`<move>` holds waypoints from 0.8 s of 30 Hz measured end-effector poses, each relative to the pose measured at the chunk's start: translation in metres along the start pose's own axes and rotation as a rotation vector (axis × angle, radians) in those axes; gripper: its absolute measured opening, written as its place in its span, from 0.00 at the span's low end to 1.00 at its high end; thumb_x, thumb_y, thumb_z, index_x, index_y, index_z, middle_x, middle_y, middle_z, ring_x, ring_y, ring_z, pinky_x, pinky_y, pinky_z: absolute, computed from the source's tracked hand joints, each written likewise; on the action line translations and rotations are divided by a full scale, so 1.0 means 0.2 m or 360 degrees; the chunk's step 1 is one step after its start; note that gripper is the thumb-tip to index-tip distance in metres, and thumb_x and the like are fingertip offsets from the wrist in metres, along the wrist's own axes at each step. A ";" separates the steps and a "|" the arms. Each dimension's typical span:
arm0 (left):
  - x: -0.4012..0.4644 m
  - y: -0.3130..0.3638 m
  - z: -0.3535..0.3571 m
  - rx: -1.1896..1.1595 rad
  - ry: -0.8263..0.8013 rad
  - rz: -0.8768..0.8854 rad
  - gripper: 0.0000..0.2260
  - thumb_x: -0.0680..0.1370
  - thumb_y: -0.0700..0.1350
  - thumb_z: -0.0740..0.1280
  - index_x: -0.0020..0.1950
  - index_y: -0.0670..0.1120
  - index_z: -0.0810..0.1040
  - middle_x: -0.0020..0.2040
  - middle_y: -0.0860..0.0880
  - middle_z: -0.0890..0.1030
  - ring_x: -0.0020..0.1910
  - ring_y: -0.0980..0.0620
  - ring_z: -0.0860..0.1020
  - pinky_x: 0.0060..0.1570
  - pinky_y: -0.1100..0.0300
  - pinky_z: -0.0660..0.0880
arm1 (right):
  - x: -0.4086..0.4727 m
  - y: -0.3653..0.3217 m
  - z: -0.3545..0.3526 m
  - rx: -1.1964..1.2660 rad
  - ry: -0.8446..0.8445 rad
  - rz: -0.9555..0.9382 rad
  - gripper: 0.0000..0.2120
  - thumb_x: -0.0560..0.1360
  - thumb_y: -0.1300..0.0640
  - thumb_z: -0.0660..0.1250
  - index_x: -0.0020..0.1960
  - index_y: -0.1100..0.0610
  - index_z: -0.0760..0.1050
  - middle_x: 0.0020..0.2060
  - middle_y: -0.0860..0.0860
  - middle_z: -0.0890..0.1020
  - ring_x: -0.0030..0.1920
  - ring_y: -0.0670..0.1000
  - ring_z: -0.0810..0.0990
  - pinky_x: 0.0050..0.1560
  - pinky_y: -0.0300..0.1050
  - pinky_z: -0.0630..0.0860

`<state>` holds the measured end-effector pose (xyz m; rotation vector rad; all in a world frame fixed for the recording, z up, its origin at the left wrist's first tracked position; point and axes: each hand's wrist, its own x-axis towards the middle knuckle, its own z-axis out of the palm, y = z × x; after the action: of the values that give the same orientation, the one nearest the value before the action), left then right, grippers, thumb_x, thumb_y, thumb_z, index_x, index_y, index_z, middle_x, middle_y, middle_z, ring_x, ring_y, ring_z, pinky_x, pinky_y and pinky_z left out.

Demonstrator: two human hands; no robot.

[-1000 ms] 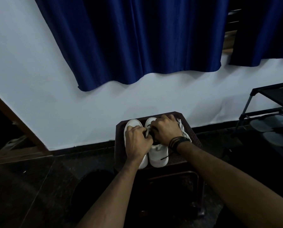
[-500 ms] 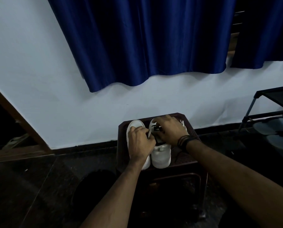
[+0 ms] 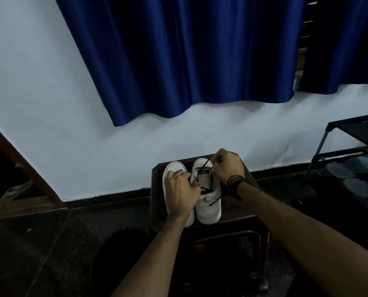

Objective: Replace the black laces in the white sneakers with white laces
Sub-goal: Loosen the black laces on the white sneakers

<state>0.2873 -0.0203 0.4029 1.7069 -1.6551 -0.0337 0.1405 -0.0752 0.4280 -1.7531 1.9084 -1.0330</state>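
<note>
Two white sneakers stand side by side on a small dark stool (image 3: 246, 207), toes toward the wall. The right sneaker (image 3: 207, 207) carries a loosened black lace (image 3: 204, 168). My right hand (image 3: 229, 167) pinches that lace near the toe end and holds it pulled up. My left hand (image 3: 182, 195) lies over the left sneaker (image 3: 174, 167) and grips the right sneaker's left edge where the lace runs. White laces seen earlier beside the shoe are hidden behind my right hand.
A white wall with a blue curtain (image 3: 189, 56) rises behind the stool. A black shoe rack (image 3: 354, 146) with sandals stands at the right. A brown door frame (image 3: 14, 155) is at the left. Dark floor surrounds the stool.
My right hand has moved from the shoe's tongue toward the toe and drawn the black lace up, uncovering the laced front. My left hand stays on the shoes.
</note>
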 end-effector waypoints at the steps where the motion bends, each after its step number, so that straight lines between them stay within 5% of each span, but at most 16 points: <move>1: 0.00 0.00 0.00 -0.0002 -0.0001 -0.0005 0.05 0.72 0.43 0.69 0.39 0.44 0.83 0.40 0.48 0.83 0.49 0.47 0.73 0.50 0.53 0.73 | 0.01 0.00 -0.01 -0.0052 -0.0051 -0.0091 0.07 0.69 0.59 0.66 0.44 0.49 0.77 0.46 0.52 0.84 0.51 0.58 0.80 0.52 0.50 0.78; 5: 0.00 0.00 0.00 0.0005 -0.0011 -0.0001 0.04 0.70 0.42 0.68 0.38 0.43 0.83 0.40 0.48 0.83 0.49 0.46 0.74 0.49 0.52 0.74 | 0.04 -0.05 -0.07 -0.0402 -0.0402 -0.0714 0.21 0.72 0.57 0.68 0.65 0.52 0.76 0.60 0.50 0.80 0.62 0.54 0.75 0.58 0.45 0.73; 10: 0.00 0.00 0.00 0.0008 -0.0039 -0.0033 0.05 0.71 0.43 0.67 0.36 0.44 0.81 0.38 0.49 0.82 0.48 0.47 0.74 0.48 0.53 0.74 | -0.01 -0.16 -0.04 -0.1285 -0.0514 -0.1060 0.12 0.78 0.54 0.63 0.58 0.55 0.78 0.56 0.56 0.80 0.58 0.58 0.77 0.57 0.48 0.71; 13: -0.01 0.01 -0.01 -0.0003 -0.0043 -0.0024 0.04 0.70 0.42 0.67 0.36 0.44 0.81 0.38 0.49 0.82 0.49 0.48 0.74 0.48 0.53 0.74 | -0.01 -0.17 -0.03 -0.1333 -0.0393 -0.1064 0.11 0.78 0.53 0.61 0.53 0.55 0.80 0.52 0.56 0.81 0.56 0.57 0.77 0.57 0.48 0.68; 24: -0.01 0.02 -0.01 -0.0015 -0.0001 0.0006 0.08 0.69 0.41 0.69 0.45 0.41 0.84 0.43 0.47 0.84 0.49 0.47 0.74 0.51 0.51 0.75 | 0.09 -0.13 -0.15 0.0162 0.0358 0.0277 0.10 0.71 0.60 0.63 0.47 0.51 0.82 0.47 0.52 0.84 0.49 0.59 0.81 0.52 0.48 0.77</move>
<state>0.2844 -0.0167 0.4062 1.6969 -1.6561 -0.0404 0.1346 -0.0832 0.4702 -1.4384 2.0582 -1.2814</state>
